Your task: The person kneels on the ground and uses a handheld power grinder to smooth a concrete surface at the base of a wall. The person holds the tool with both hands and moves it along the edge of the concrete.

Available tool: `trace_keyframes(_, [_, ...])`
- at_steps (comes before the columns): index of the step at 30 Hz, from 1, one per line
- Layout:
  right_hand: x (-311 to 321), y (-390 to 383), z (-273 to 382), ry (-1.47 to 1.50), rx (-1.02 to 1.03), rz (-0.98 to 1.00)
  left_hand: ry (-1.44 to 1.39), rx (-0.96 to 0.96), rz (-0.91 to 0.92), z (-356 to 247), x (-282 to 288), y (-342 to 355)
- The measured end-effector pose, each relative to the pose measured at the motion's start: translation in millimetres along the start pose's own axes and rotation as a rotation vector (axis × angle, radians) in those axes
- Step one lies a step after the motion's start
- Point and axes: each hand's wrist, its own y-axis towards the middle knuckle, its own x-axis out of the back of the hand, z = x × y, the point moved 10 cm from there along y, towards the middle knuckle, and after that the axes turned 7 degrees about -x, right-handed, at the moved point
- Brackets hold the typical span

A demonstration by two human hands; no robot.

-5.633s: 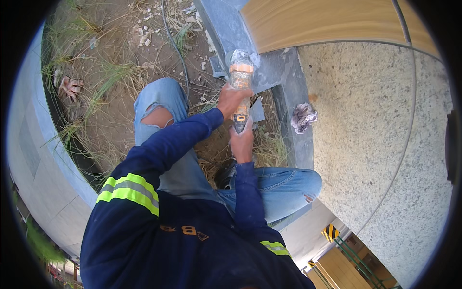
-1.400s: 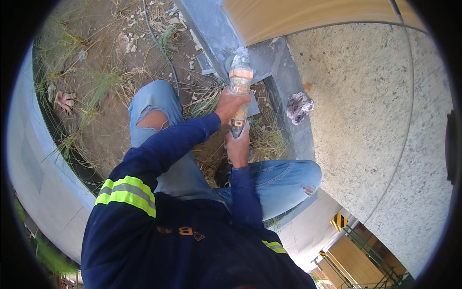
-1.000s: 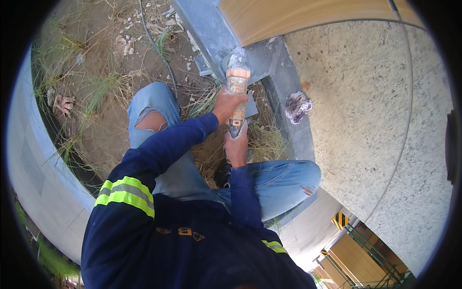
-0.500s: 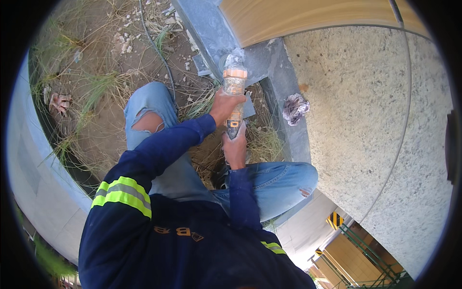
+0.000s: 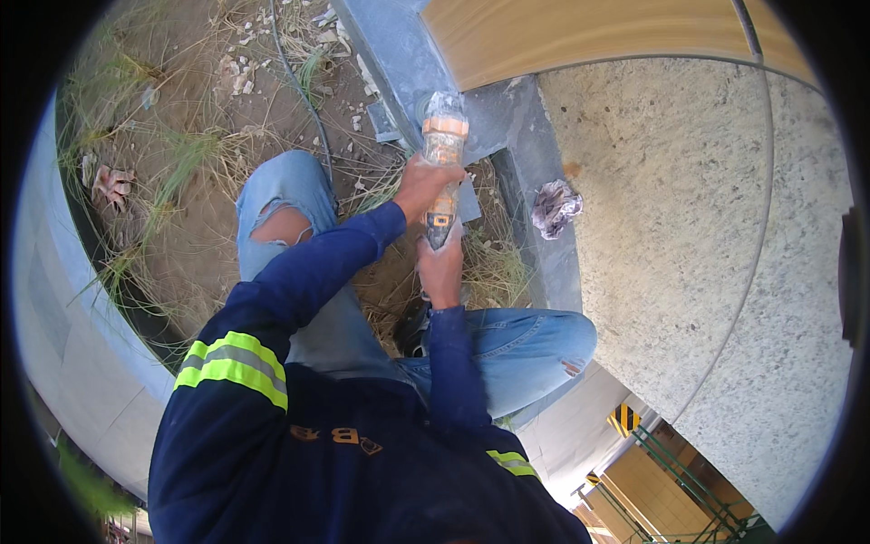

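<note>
Fingers of the left hand (image 5: 424, 189) wrap the midsection of the dusty, cylindrical, orange-banded power tool (image 5: 445, 145); the right hand (image 5: 441, 272) grips its black rear end. The tool head is at the corner of the smooth gray stone curb (image 5: 526, 122); contact is not discernible. 1 crumpled, purplish wad (image 5: 555, 209) rests beside the coarse, speckled slab (image 5: 671, 218). A wood-grain panel (image 5: 616, 32) borders the curb.

The dusty, orange-banded grinder (image 5: 444, 144) points away, its head beyond the left hand (image 5: 426, 186), dark end in the right hand (image 5: 440, 272).
</note>
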Motion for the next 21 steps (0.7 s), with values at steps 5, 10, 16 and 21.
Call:
trace_keyframes(5, [1.0, -3.2, 19.9, -0.063, 0.058, -0.067, -0.011, 0.036, 0.007, -4.8, 4.1, 7.6])
trace_keyframes(10, [-3.8, -9.5, -6.2, -0.015, -0.014, -0.068, 0.076, 0.015, -0.001, -2.3, 2.4, -2.6])
trace_keyframes(16, [-5.2, 2.9, 31.8, -0.078, 0.098, -0.074, -0.031, 0.025, 0.033, -19.0, 5.6, 8.4])
trace_keyframes(21, [-9.5, -10.7, 2.0, 0.035, -0.016, -0.065, 0.081, 0.072, 0.01, 0.5, 6.6, 0.6])
